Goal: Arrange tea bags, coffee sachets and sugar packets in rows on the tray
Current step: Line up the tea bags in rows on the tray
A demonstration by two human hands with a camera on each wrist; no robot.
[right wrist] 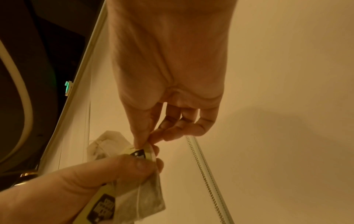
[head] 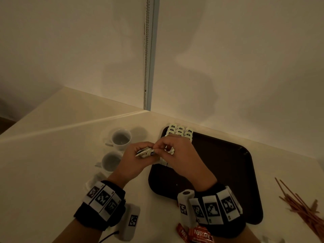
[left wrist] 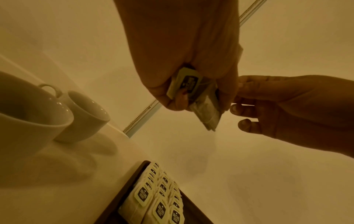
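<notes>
The left hand point(head: 133, 158) holds a small bundle of tea bags point(head: 145, 153) above the counter point(head: 52, 155), just off the left edge of the tray point(head: 228, 172). Its fingers are curled round the bundle; in the left wrist view the bags and their black-and-white tags hang below the closed fingers.

The right hand point(head: 177, 151) meets the left at its 3 o'clock side. Its thumb and forefinger pinch the tag of one tea bag in the bundle, as the right wrist view shows; the remaining fingers point(right wrist: 193, 124) are loosely bent and hold nothing.

Placed tea bags point(head: 180, 131) lie in three adjoining rows in the tray's corner at 11 o'clock, tags upward, and run toward the near side beneath the hands. How far the rows extend cannot be told, since the hands cover them. The rest of the dark brown tray surface is visible to 3 o'clock of the rows.

Two white cups point(head: 121, 138) stand on the counter at 9 o'clock from the tray, one nearer than the other. Red Nescafé sachets point(head: 199, 235) lie on the counter at 6 o'clock, just beside the tray's near edge. A pile of thin brown stick packets point(head: 301, 207) lies at 4 o'clock, apart from the tray.
</notes>
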